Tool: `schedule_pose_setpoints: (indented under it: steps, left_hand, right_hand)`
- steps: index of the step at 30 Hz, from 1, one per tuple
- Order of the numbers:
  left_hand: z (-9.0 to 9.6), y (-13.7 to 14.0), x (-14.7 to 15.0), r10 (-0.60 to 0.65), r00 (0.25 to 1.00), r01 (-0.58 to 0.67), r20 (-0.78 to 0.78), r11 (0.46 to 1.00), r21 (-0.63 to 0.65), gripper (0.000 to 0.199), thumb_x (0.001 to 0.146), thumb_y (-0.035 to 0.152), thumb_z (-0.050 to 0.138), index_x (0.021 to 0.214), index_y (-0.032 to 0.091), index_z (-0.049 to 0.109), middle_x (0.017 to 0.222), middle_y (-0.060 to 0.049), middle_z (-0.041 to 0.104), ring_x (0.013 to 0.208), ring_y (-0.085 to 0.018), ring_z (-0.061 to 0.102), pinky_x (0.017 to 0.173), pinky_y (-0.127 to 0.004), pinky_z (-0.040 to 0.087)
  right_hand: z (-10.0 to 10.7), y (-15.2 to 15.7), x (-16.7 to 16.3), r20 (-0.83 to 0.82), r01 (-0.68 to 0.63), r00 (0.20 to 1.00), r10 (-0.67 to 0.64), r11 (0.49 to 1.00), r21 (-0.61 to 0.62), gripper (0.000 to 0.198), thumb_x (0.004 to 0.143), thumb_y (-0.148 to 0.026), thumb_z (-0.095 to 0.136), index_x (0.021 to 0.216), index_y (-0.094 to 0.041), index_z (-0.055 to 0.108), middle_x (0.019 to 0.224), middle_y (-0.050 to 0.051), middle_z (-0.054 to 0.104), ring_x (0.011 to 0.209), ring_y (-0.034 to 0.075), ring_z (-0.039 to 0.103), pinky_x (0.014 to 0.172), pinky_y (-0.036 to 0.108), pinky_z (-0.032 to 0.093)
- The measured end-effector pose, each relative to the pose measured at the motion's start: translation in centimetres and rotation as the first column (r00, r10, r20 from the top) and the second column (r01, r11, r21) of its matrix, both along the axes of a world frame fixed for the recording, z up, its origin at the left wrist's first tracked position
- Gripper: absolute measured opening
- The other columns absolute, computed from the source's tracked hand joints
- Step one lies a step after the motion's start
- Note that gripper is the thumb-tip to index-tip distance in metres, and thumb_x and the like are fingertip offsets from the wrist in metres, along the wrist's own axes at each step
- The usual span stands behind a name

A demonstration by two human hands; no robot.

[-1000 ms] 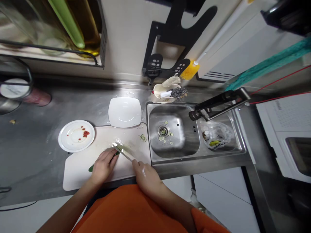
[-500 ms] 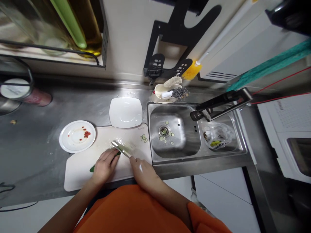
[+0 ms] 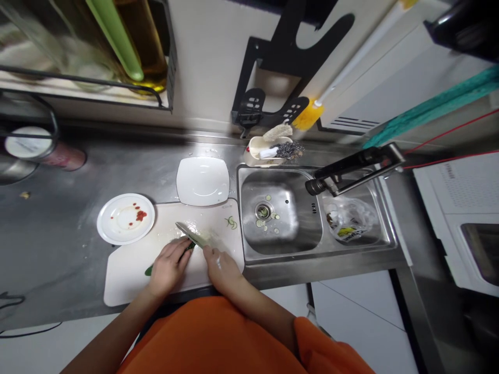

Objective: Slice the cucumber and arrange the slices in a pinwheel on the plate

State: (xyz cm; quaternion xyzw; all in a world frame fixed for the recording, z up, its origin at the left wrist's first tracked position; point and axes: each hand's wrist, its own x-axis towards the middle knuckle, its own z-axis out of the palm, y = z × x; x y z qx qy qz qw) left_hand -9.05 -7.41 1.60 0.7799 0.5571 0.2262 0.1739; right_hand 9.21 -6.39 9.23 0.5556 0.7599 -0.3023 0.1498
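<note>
The right hand [image 3: 223, 269], clenched on the steel kitchen knife [image 3: 190, 236], is drawing nearer the left hand [image 3: 167, 267] (pinning a green vegetable [image 3: 149, 269] on the white cutting board [image 3: 128, 270]), so slicing is progressing leftward.

A knife [image 3: 189, 236] with a pale, shiny blade lies slanted in the right hand [image 3: 219, 269], its tip pointing up and to the left past the fingertips of the left hand [image 3: 168, 267]. Under the left hand lies a slim dark green vegetable [image 3: 149, 269]: one end pokes out to the left of the hand, the other shows just beside the blade. Pale cut pieces [image 3: 206, 236] sit right of the blade.
</note>
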Motion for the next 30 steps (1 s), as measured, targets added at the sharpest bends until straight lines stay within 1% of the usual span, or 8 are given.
schedule_pose_setpoints:
  steps: [4,8,12,18,24,30]
  left_hand:
    - [0.0,0.0,0.0,0.006,1.0,-0.006,0.009,1.0,-0.022,0.027,0.09,0.03,0.051,0.114,0.021,0.062,0.11,-0.006,0.07,0.105,-0.023,0.063,0.095,-0.04,0.049]
    - [-0.1,0.0,0.1,0.013,1.0,-0.013,0.024,1.0,-0.023,0.027,0.09,0.03,0.051,0.114,0.022,0.062,0.11,-0.006,0.07,0.105,-0.023,0.063,0.094,-0.04,0.05]
    - [-0.1,0.0,0.1,0.013,0.999,-0.013,0.034,1.0,-0.016,0.027,0.09,0.031,0.052,0.113,0.022,0.062,0.111,-0.007,0.07,0.105,-0.023,0.063,0.093,-0.039,0.05]
    - [0.0,0.0,0.1,0.024,0.999,-0.024,0.024,1.0,-0.004,0.026,0.09,0.031,0.052,0.11,0.02,0.063,0.108,-0.007,0.07,0.102,-0.022,0.064,0.093,-0.038,0.05]
    - [-0.1,0.0,0.0,0.032,0.999,-0.033,0.009,0.999,0.035,0.026,0.09,0.033,0.051,0.109,0.021,0.064,0.104,-0.007,0.071,0.099,-0.023,0.065,0.091,-0.04,0.051]
    - [0.0,0.0,0.0,0.023,1.0,-0.024,0.007,0.999,0.049,0.024,0.09,0.032,0.053,0.107,0.02,0.063,0.103,-0.007,0.071,0.098,-0.022,0.065,0.09,-0.038,0.051]
  right_hand:
    - [0.1,0.1,0.4,0.005,0.028,1.0,-0.028,1.0,-0.01,0.033,0.092,-0.007,0.031,0.113,-0.016,0.054,0.091,0.008,0.067,0.081,0.021,0.065,0.065,0.027,0.047]
    - [0.3,-0.1,1.2,0.014,0.019,1.0,-0.019,0.999,-0.042,0.033,0.09,-0.007,0.034,0.115,-0.018,0.053,0.091,0.007,0.067,0.081,0.02,0.065,0.064,0.026,0.047]
    - [1.3,-0.6,2.1,0.046,0.024,0.999,-0.022,0.998,-0.054,0.035,0.089,-0.006,0.035,0.117,-0.018,0.052,0.091,0.007,0.067,0.08,0.02,0.065,0.064,0.025,0.046]
    - [3.1,-1.6,3.0,0.06,0.038,0.998,-0.034,0.997,-0.068,0.034,0.089,-0.004,0.034,0.113,-0.018,0.052,0.091,0.008,0.066,0.079,0.021,0.065,0.061,0.025,0.044]
    - [3.8,-2.5,3.1,0.075,0.027,0.997,-0.019,0.994,-0.102,0.029,0.09,-0.005,0.035,0.111,-0.018,0.05,0.09,0.009,0.065,0.078,0.02,0.065,0.062,0.024,0.045]
    - [4.4,-2.5,3.1,0.058,0.019,0.998,-0.011,0.99,-0.14,0.032,0.086,-0.003,0.036,0.112,-0.017,0.049,0.094,0.009,0.065,0.079,0.021,0.064,0.062,0.026,0.046]
